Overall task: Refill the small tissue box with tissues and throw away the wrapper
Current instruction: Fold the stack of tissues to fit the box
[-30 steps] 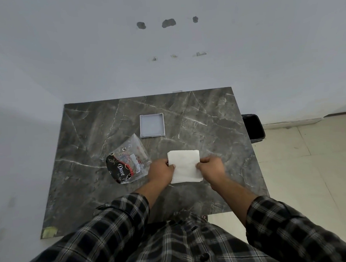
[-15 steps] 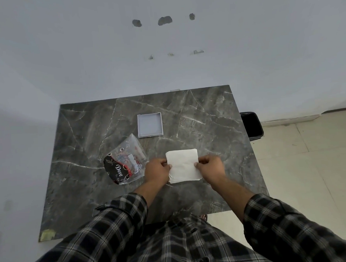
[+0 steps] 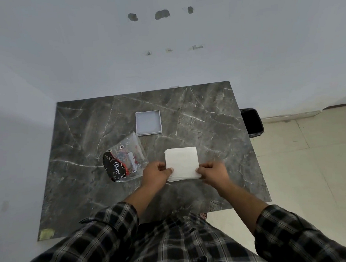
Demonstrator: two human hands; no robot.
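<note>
Both hands grip one stack of white tissues (image 3: 181, 163) above the near middle of the desk (image 3: 218, 132). At the stack's 9 o'clock edge the left hand (image 3: 155, 173) is clamped on it, thumb on top; at 3 o'clock the right hand (image 3: 212, 170) pinches the opposite edge the same way. Holding two facing sides likely keeps the loose sheets squared and stops them fanning apart, so the pile can go down into a container as one block. Its near edge shows several layers slightly splayed.

Just beside the left hand, at about 10 o'clock from the tissues, lies the wrapper (image 3: 123, 159), a crumpled clear plastic pack with black and red print, flat and apparently emptied. It has probably been parked there to free both hands; it still needs binning.

Farther on, at 11 o'clock from the stack, sits the small tissue box (image 3: 148, 122), a shallow grey square tray, open and empty, close to the stack's footprint. The fit looks snug, so the pile will need lining up with its walls.

Off the desk's right edge, at 2 o'clock, stands a black bin (image 3: 251, 122) on the floor, within reach for the wrapper.
</note>
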